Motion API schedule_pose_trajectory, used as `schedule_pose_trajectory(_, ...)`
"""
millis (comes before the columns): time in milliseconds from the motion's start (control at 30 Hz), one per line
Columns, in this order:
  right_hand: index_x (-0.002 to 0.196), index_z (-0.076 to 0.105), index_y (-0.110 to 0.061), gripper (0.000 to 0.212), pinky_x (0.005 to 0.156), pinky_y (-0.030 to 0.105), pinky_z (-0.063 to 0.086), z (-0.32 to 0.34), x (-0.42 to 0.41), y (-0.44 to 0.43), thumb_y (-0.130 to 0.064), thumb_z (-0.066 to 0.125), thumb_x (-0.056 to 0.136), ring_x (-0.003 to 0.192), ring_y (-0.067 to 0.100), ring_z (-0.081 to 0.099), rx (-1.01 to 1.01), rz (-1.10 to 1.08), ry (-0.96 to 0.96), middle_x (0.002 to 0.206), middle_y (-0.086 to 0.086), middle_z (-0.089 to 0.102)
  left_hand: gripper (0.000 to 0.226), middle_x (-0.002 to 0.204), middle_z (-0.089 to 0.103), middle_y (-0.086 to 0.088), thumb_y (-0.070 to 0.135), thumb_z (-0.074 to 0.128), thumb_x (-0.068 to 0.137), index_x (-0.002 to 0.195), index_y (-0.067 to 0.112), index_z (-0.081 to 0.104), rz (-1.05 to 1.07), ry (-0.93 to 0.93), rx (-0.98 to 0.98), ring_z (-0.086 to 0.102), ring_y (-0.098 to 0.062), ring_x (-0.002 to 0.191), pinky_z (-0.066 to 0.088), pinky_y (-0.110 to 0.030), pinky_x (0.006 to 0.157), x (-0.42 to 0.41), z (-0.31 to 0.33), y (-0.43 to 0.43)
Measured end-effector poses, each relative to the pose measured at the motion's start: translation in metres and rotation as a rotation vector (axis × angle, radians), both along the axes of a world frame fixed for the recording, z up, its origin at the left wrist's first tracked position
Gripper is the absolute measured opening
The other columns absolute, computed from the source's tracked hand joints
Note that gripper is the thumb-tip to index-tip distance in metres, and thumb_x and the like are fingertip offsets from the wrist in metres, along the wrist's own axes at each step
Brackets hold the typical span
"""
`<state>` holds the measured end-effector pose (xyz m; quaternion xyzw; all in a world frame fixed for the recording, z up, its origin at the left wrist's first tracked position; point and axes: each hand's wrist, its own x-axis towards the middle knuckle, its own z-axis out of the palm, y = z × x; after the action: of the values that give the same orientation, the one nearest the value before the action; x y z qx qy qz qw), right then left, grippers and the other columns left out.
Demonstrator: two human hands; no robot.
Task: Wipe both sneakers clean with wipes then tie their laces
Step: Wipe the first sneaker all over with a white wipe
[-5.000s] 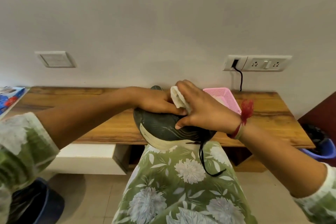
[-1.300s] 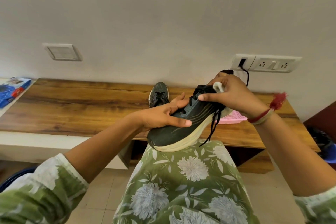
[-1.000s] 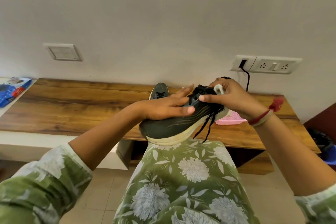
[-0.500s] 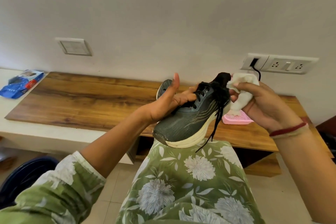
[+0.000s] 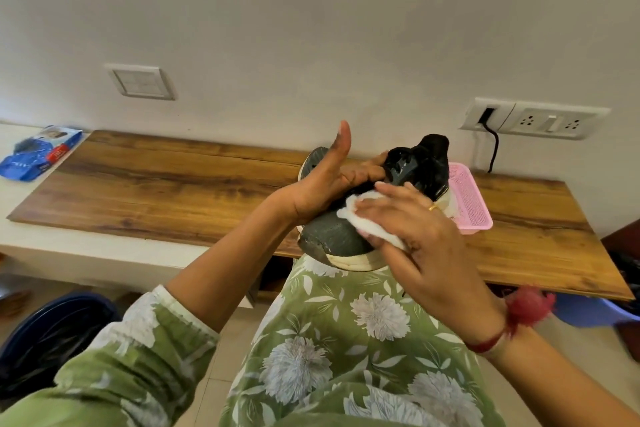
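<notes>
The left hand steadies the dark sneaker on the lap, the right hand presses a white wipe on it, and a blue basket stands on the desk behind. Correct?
No: the basket is pink, not blue; the head view shows it. The sneaker, wipe, left hand and right hand are as stated.

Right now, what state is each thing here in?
Dark grey sneaker with cream sole, resting on lap, toe toward camera.
White wipe, pressed against that sneaker.
Left hand, grips the sneaker, thumb raised.
Right hand, presses the wipe, fingers straight.
Second sneaker, on wooden desk, mostly hidden.
Pink plastic basket, upright on desk.
Blue packet, lying flat.
Black cable, plugged into wall socket.
</notes>
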<state>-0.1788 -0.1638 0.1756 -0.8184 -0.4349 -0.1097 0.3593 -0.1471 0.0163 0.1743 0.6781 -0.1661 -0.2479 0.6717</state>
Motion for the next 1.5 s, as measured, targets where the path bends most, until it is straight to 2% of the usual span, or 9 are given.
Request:
schedule_pose_trajectory(133, 0.111, 0.068, -0.012, 0.033, 0.115, 0.042, 0.019, -0.009, -0.004, -0.001, -0.026, 0.047, 0.089, 0.120, 0.015, 0.053, -0.160, 0.107, -0.137, 0.113, -0.001, 0.068, 0.138, 0.160, 0.018, 0.001, 0.102, 0.018, 0.047, 0.126, -0.004, 0.055, -0.004, -0.141, 0.099, 0.022, 0.013, 0.137, 0.015, -0.010, 0.111, 0.001, 0.001, -0.003)
schedule_pose_trajectory(300, 0.113, 0.067, -0.010, 0.035, 0.115, 0.051, 0.016, -0.002, 0.010, -0.005, -0.025, 0.050, 0.086, 0.120, 0.022, 0.053, -0.271, -0.003, -0.345, 0.115, 0.003, 0.067, 0.118, 0.138, 0.050, -0.001, 0.100, 0.026, 0.050, 0.096, -0.001, 0.063, -0.010, -0.055, 0.013, 0.037, -0.008, 0.133, 0.030, -0.018, 0.108, 0.002, -0.001, -0.003)
schedule_pose_trajectory(433, 0.110, 0.068, -0.011, 0.033, 0.116, 0.051, 0.014, -0.009, -0.001, -0.003, -0.029, 0.050, 0.090, 0.118, 0.019, 0.054, -0.253, 0.110, -0.304, 0.111, 0.000, 0.068, 0.126, 0.159, 0.024, -0.002, 0.101, 0.018, 0.051, 0.115, 0.002, 0.063, 0.029, -0.160, 0.058, 0.016, -0.002, 0.145, 0.005, -0.028, 0.119, 0.004, -0.007, -0.001)
schedule_pose_trajectory(533, 0.110, 0.069, -0.011, 0.033, 0.115, 0.056, 0.011, -0.003, 0.009, -0.008, -0.029, 0.050, 0.089, 0.116, 0.023, 0.056, -0.320, -0.022, -0.435, 0.113, 0.001, 0.068, 0.127, 0.158, 0.027, -0.005, 0.098, 0.019, 0.054, 0.119, -0.003, 0.060, 0.008, -0.167, -0.026, 0.020, -0.003, 0.145, 0.009, -0.023, 0.119, 0.006, -0.006, -0.003)
schedule_pose_trajectory(667, 0.107, 0.069, -0.009, 0.032, 0.116, 0.054, 0.011, -0.009, -0.006, 0.003, -0.029, 0.050, 0.090, 0.116, 0.019, 0.055, -0.213, 0.061, -0.337, 0.109, 0.001, 0.068, 0.126, 0.158, 0.024, -0.004, 0.099, 0.021, 0.053, 0.124, 0.001, 0.058, 0.059, -0.197, -0.035, 0.022, 0.002, 0.142, 0.009, -0.018, 0.118, 0.007, -0.002, -0.006)
schedule_pose_trajectory(900, 0.113, 0.068, -0.010, 0.034, 0.115, 0.057, 0.009, -0.005, -0.001, 0.003, -0.029, 0.050, 0.091, 0.119, 0.021, 0.053, -0.202, -0.049, -0.395, 0.116, 0.002, 0.067, 0.132, 0.154, 0.029, -0.020, 0.095, 0.041, 0.055, 0.131, -0.012, 0.045, 0.071, -0.164, -0.265, 0.031, -0.033, 0.141, 0.014, -0.047, 0.121, 0.011, 0.006, -0.006)
schedule_pose_trajectory(1267, 0.109, 0.069, -0.009, 0.031, 0.115, 0.057, 0.007, 0.000, 0.011, 0.005, -0.028, 0.053, 0.090, 0.119, 0.022, 0.054, -0.173, 0.026, -0.450, 0.113, 0.002, 0.068, 0.136, 0.156, 0.026, -0.017, 0.100, 0.036, 0.050, 0.129, -0.010, 0.052, 0.129, -0.196, -0.217, 0.020, -0.035, 0.145, 0.005, -0.053, 0.120, 0.020, 0.009, -0.006)
schedule_pose_trajectory(1400, 0.110, 0.069, -0.009, 0.031, 0.114, 0.060, 0.008, 0.008, 0.025, 0.000, -0.028, 0.053, 0.092, 0.118, 0.025, 0.055, -0.185, -0.126, -0.525, 0.115, 0.003, 0.068, 0.126, 0.150, 0.034, -0.022, 0.096, 0.039, 0.054, 0.126, -0.008, 0.052, 0.107, -0.163, -0.312, 0.035, -0.034, 0.138, 0.018, -0.046, 0.120, 0.018, 0.012, -0.008)
schedule_pose_trajectory(1500, 0.107, 0.069, -0.009, 0.030, 0.113, 0.060, 0.009, -0.001, 0.016, 0.005, -0.028, 0.054, 0.089, 0.117, 0.023, 0.055, -0.180, 0.009, -0.485, 0.112, 0.002, 0.068, 0.136, 0.156, 0.028, -0.015, 0.100, 0.037, 0.050, 0.125, -0.012, 0.053, 0.157, -0.157, -0.253, 0.028, -0.032, 0.143, 0.010, -0.050, 0.120, 0.023, 0.009, -0.005)
